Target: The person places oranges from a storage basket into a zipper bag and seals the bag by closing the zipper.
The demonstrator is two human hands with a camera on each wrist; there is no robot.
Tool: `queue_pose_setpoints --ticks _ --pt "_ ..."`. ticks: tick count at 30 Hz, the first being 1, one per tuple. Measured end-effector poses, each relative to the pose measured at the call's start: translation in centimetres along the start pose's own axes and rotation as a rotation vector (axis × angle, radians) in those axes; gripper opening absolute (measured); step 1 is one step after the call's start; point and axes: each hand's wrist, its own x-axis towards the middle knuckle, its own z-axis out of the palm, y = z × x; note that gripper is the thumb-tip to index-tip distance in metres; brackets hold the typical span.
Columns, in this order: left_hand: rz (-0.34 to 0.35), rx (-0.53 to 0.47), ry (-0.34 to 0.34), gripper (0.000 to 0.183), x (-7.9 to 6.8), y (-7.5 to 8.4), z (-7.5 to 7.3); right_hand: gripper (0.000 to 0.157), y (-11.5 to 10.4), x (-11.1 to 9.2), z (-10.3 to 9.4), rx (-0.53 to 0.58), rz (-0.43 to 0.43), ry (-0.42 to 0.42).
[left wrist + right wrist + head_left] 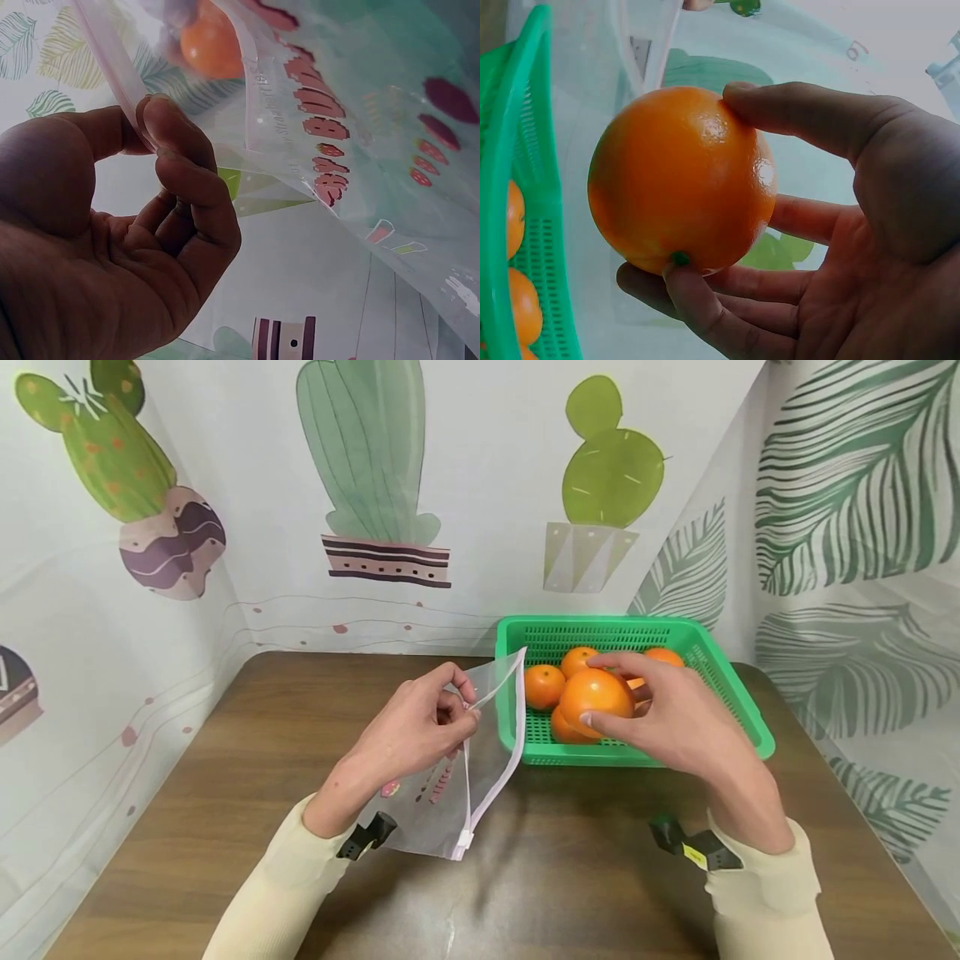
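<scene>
Both hands are busy: my left hand (420,718) pinches the zip bag (442,785) by its mouth, my right hand (675,714) grips an orange (597,697) between thumb and fingers. The bag's lip (pinched at one side only) could sag closed, and the smooth peel might slip if my fingers slacken. The orange lies right of my left hand, over or before the green basket (592,757).

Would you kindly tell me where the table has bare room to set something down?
The table is bare between the left sleeve and the patterned backdrop, and in front of the green basket, between the plastic bag and the right sleeve. The basket, near the right hand, is crowded with oranges.
</scene>
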Motion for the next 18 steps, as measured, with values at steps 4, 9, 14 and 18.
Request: queue_pose_setpoints --ticks 4,9,14,18 --pt "0.005 -0.001 0.002 0.014 0.1 -0.1 0.0 0.055 -0.8 0.3 0.0 0.027 -0.016 -0.012" --pt "0.004 -0.003 -0.001 0.014 0.1 -0.1 0.0 0.053 -1.8 0.3 -0.1 0.082 -0.024 -0.020" --pt "-0.001 -0.006 -0.002 0.015 0.1 -0.2 0.1 0.052 -2.6 0.3 0.0 0.135 -0.046 -0.006" --pt "0.003 -0.006 0.000 0.014 0.1 -0.2 0.1 0.052 -3.2 0.4 0.1 0.171 -0.078 0.018"
